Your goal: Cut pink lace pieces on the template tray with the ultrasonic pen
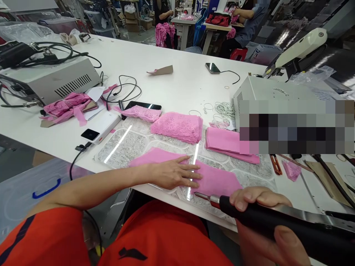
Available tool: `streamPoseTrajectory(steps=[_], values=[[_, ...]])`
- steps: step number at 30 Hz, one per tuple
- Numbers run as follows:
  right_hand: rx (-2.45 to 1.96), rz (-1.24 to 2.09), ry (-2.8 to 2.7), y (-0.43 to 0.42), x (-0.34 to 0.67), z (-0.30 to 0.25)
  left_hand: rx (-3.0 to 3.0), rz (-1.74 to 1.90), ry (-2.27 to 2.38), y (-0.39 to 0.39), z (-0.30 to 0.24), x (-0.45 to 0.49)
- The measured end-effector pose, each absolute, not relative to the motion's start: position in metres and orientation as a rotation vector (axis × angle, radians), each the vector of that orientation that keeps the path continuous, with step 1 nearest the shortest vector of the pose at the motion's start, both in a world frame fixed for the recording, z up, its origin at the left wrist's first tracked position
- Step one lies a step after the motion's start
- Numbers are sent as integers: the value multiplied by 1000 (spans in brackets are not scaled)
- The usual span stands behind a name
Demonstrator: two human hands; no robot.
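Just beyond the right grip (260, 198), wrapped round a black-handled tool (256, 220), pink fabric panel (219, 179) flat on a patterned mat (123, 144), left grip (170, 173) palm-down, fingers spread onto the panel's left edge.

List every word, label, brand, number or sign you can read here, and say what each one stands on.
No text reads with certainty.
White power bank: any figures on its dark display are too small to read.
Grey package in the background: lettering too blurred to read.
Red shirt: a dark logo, no letters.
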State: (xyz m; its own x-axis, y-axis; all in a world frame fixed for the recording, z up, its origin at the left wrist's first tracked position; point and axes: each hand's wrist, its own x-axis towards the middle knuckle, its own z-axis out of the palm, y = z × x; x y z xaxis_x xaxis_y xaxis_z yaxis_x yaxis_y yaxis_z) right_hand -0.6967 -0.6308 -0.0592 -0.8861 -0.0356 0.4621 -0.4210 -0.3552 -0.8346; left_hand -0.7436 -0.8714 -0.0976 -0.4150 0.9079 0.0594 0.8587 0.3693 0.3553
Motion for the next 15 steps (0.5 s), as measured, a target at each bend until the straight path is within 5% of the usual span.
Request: streamPoseTrajectory(steps=[15], values=[[665, 2340, -1664, -635, -696, -65, 1647, 557, 2504, -871, -96, -743]])
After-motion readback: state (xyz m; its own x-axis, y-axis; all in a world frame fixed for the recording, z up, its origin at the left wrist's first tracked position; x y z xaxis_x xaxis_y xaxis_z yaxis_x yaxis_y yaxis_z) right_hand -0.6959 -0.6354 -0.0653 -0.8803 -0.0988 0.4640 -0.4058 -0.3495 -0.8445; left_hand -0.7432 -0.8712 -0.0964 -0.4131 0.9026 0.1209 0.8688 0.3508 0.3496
